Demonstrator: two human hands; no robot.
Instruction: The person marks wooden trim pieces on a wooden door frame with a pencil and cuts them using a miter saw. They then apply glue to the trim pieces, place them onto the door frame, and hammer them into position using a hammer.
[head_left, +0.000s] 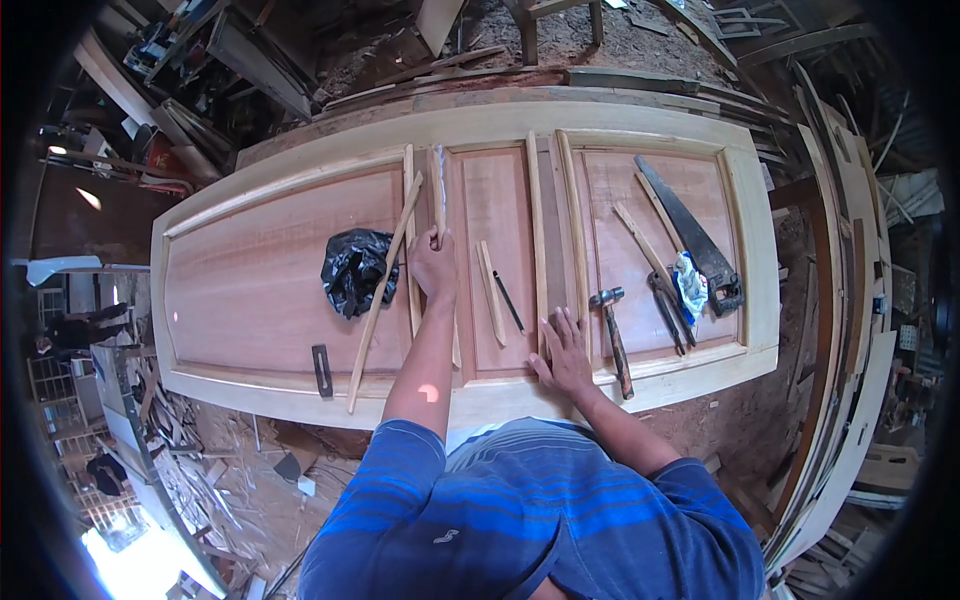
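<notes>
A wooden panel door (pixel 290 140) lies flat before me. My left hand (pixel 434 268) pinches the near part of a thin wooden strip (pixel 440 185), which has a white streak along it and lies over a dark divider. My right hand (pixel 566 352) rests on the door's near side with its fingers spread, beside another long strip (pixel 538 220). Between my hands lie a short strip (pixel 491 290) and a black pencil (pixel 508 300). Left of my left hand, a loose strip (pixel 384 280) slants across a black plastic bag (pixel 350 270).
A hammer (pixel 613 335) lies right of my right hand. Farther right are pincers (pixel 670 312), a white-and-blue packet (pixel 691 285) and a handsaw (pixel 688 215). A dark slotted metal piece (pixel 322 370) sits near left. Long boards (pixel 858 300) stand at the right.
</notes>
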